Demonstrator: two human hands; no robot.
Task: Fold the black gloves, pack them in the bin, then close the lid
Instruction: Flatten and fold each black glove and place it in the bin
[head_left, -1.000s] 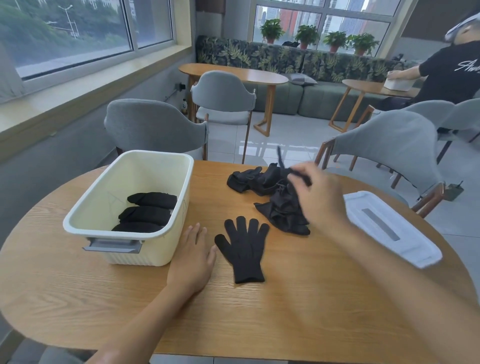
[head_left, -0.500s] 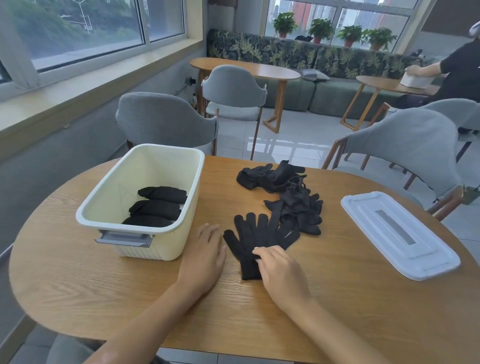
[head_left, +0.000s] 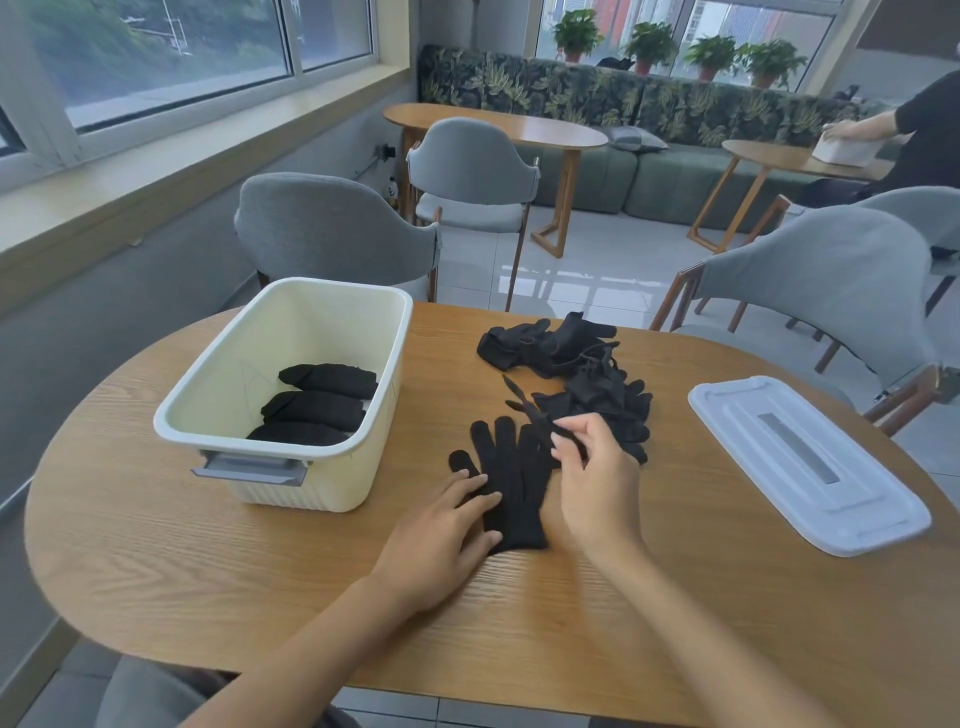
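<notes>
Black glove lies flat on the wooden surface beside the bin, left hand pressing it with straight fingers, right hand pinching a second glove.

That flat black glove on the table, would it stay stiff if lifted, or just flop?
Probably flop: the flat glove is thin knit, and the one the right hand pinches already bends limply. Likely light, too. It shouldn't slide much; the left hand pins it with flat fingers.
</notes>
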